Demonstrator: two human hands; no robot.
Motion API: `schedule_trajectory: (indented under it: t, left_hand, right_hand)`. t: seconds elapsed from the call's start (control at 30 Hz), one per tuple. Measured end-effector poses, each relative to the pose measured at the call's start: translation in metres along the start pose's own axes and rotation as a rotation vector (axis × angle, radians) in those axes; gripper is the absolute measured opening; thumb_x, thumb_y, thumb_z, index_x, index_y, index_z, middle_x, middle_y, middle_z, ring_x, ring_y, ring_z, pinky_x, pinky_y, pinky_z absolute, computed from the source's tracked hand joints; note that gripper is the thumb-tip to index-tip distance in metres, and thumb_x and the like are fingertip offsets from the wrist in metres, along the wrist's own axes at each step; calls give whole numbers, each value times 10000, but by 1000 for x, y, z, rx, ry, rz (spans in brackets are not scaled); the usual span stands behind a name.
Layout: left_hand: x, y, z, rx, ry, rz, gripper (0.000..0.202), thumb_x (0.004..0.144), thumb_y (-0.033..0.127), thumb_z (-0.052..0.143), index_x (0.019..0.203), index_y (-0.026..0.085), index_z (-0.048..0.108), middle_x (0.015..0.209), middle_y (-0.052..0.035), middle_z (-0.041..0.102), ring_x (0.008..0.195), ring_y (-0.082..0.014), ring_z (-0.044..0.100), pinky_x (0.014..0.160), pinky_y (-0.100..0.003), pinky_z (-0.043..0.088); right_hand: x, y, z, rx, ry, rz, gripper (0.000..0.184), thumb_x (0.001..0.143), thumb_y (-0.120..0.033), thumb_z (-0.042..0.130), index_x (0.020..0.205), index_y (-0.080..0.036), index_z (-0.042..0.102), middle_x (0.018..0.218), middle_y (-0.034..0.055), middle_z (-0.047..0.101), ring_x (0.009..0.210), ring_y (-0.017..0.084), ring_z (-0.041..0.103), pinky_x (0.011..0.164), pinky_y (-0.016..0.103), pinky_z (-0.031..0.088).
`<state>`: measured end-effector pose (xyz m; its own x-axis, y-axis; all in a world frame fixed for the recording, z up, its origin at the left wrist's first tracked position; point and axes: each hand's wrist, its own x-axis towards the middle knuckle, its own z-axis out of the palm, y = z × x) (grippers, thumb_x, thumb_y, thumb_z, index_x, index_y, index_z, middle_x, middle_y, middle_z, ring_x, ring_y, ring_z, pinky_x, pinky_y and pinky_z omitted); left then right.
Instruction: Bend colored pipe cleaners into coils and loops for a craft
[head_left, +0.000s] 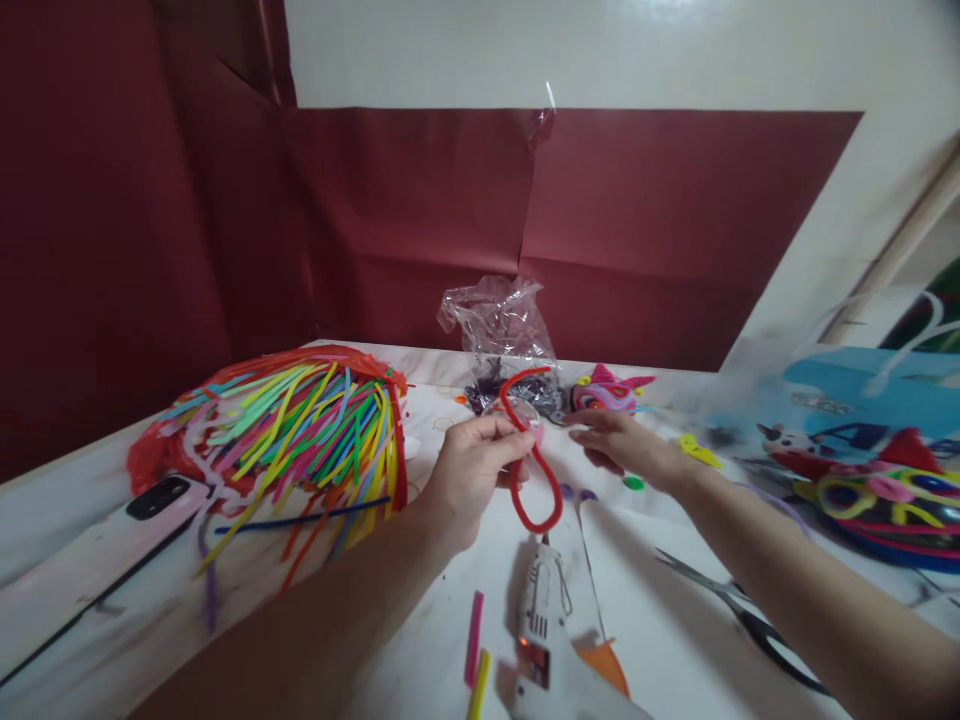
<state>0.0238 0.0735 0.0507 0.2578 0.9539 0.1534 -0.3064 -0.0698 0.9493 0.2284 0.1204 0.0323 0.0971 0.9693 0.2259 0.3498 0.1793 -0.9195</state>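
A red pipe cleaner (555,490), bent into a loop below with a curved end above, is pinched between the fingers of my left hand (476,460). A small clear and pink piece (534,428) shows by those fingertips; I cannot tell exactly what it is. My right hand (619,442) reaches out to the right of it, fingers stretched and apart, near a clear plastic bag (502,325) with dark contents (491,388). Its fingertips are close to the bag's base; whether they touch is unclear. Below the red loop lies a white glue gun (541,600), with a small orange light showing.
At the left are a bundle of colourful pipe cleaners (322,410) and a phone (97,560). Black scissors (750,620) lie under my right forearm. Decorated pipe-cleaner pieces (607,390) stand at the back, a clear bag (840,370) at the right. Pink (474,640) and yellow (480,685) sticks lie in front.
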Motion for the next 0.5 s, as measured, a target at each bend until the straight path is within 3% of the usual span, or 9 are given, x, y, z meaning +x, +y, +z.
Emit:
schedule_trajectory:
  t: [0.07, 0.17, 0.33, 0.5]
  left_hand:
    - [-1, -2, 1, 6, -25, 9, 152, 664, 224, 621, 578, 127, 541, 513, 28, 489, 485, -67, 448, 513, -213, 341]
    - [-4, -2, 4, 7, -49, 14, 147, 659, 221, 622, 575, 128, 546, 528, 30, 484, 500, -67, 449, 528, -212, 349]
    - [-11, 1, 9, -2, -58, -1, 122, 655, 207, 621, 584, 132, 557, 557, 32, 492, 500, -63, 448, 517, -205, 342]
    - [-14, 2, 9, 10, -82, 11, 149, 667, 217, 602, 562, 133, 538, 530, 34, 463, 505, -66, 417, 534, -219, 331]
  right_hand:
    - [-32, -16, 9, -30, -207, 39, 196, 691, -254, 674, 795, -88, 682, 408, -40, 499, 341, 66, 406, 344, 188, 284]
    - [-71, -40, 17, -33, -464, -21, 234, 766, -340, 582, 722, -120, 647, 478, -36, 493, 420, 60, 403, 384, 178, 299]
    - [-98, -57, 19, 14, -404, -5, 381, 804, -464, 491, 573, -160, 498, 458, -33, 467, 407, 65, 356, 387, 191, 276]
    - [-96, -48, 22, 46, -370, 19, 316, 763, -445, 553, 628, -159, 536, 456, -42, 466, 406, 67, 354, 385, 190, 265]
